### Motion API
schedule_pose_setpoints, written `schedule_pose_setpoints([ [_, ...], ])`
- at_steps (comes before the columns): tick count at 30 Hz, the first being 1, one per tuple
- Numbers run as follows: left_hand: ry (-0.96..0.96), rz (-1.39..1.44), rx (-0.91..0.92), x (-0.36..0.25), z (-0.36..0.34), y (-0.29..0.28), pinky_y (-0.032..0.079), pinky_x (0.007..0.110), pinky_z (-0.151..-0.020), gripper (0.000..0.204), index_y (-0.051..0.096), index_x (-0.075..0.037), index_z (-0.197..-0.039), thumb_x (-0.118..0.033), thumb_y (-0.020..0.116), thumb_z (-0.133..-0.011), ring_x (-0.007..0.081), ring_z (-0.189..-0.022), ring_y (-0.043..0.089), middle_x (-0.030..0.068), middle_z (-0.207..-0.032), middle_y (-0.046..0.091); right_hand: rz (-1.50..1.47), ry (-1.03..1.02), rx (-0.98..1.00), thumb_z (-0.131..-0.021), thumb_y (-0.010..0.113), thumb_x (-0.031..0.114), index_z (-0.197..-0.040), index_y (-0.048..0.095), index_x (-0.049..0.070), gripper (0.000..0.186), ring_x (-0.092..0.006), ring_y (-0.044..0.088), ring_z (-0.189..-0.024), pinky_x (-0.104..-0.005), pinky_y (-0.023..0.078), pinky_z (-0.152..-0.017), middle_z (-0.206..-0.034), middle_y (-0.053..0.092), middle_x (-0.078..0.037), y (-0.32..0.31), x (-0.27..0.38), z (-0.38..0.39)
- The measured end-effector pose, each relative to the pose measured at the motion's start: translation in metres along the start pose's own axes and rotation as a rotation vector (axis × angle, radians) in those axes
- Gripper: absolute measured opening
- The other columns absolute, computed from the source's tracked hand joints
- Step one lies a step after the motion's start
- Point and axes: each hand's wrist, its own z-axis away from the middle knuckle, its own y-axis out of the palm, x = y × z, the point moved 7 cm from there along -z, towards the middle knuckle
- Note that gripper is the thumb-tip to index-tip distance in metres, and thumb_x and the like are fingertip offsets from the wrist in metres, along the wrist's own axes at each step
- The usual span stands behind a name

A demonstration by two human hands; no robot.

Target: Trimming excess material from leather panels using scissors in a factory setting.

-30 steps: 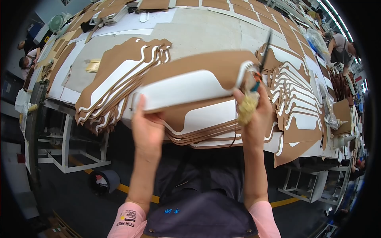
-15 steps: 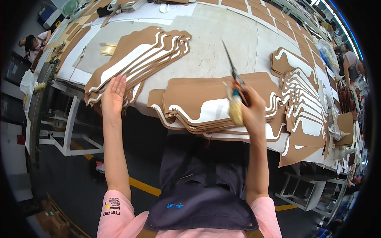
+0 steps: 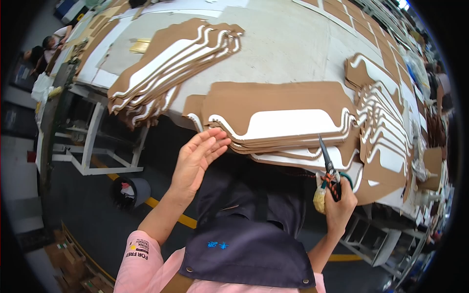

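Note:
In front of me a stack of brown leather-like panels [image 3: 278, 97] with white shaped strips lies along the table's near edge. My left hand [image 3: 198, 158] is at that stack's left front corner, palm turned inward, fingers a little bent and apart; I cannot tell whether the fingertips touch it. My right hand [image 3: 342, 202] grips a pair of scissors [image 3: 327, 161] by the handles, blades pointing away from me. A pale yellow wrapped object [image 3: 320, 199], whose kind I cannot make out, is also at this hand, beside the handles.
A fanned pile of similar panels [image 3: 171, 63] lies at the left, and another fanned pile [image 3: 383, 122] at the right. A small yellow block [image 3: 140, 46] sits behind the left pile. Below the table stands a dark bin [image 3: 131, 190]. Other people are at both sides.
My left hand has left the left pile and come right to the middle stack. The right hand with the scissors has moved down, right and nearer to me.

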Motion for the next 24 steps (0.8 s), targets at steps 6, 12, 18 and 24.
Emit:
schedule_pose_setpoints([
  [6, -0.097, 0.101, -0.02, 0.002, -0.005, 0.005, 0.05, 0.036, -0.098, 0.033, 0.054, 0.005, -0.123, -0.015, 0.056, -0.097, 0.0257, -0.11, 0.062, 0.0175, -0.117, 0.061, -0.084, -0.052, 0.048, -0.067, 0.072, -0.004, -0.095, 0.059, -0.004, 0.031, -0.0249, 0.055, -0.058, -0.0349, 0.044, -0.055, -0.071, 0.056, -0.013, 0.023, 0.007, 0.014],
  [12, -0.017, -0.081, -0.04, -0.03, -0.027, 0.012, 0.052, 0.032, -0.091, 0.034, 0.056, 0.002, -0.12, -0.022, 0.058, -0.097, 0.0199, -0.1, 0.065, 0.0128, -0.11, 0.064, -0.184, -0.158, 0.051, -0.068, 0.072, -0.003, -0.093, 0.059, -0.004, 0.028, -0.0234, 0.055, -0.058, -0.034, 0.043, -0.054, -0.07, 0.055, -0.012, 0.034, 0.028, 0.007],
  [18, -0.108, -0.368, 0.096, -0.02, -0.085, 0.032, 0.06, 0.028, -0.066, 0.038, 0.06, 0.002, -0.108, -0.028, 0.071, -0.088, 0.0192, -0.08, 0.07, 0.0109, -0.094, 0.069, -0.229, -0.109, 0.128, -0.07, 0.067, -0.005, -0.093, 0.059, -0.004, 0.024, -0.0283, 0.056, -0.059, -0.0349, 0.044, -0.056, -0.07, 0.055, -0.015, 0.04, 0.03, 0.004],
  [24, 0.357, -0.35, -0.054, -0.068, -0.012, 0.057, 0.053, 0.025, -0.065, 0.028, 0.063, 0.0, -0.107, -0.024, 0.065, -0.093, 0.0082, -0.078, 0.064, 0.0028, -0.091, 0.068, -0.263, 0.045, 0.097, -0.076, 0.063, -0.009, -0.108, 0.058, -0.004, 0.032, -0.0103, 0.057, -0.069, -0.0254, 0.047, -0.066, -0.079, 0.063, -0.007, 0.026, -0.003, 0.017],
])
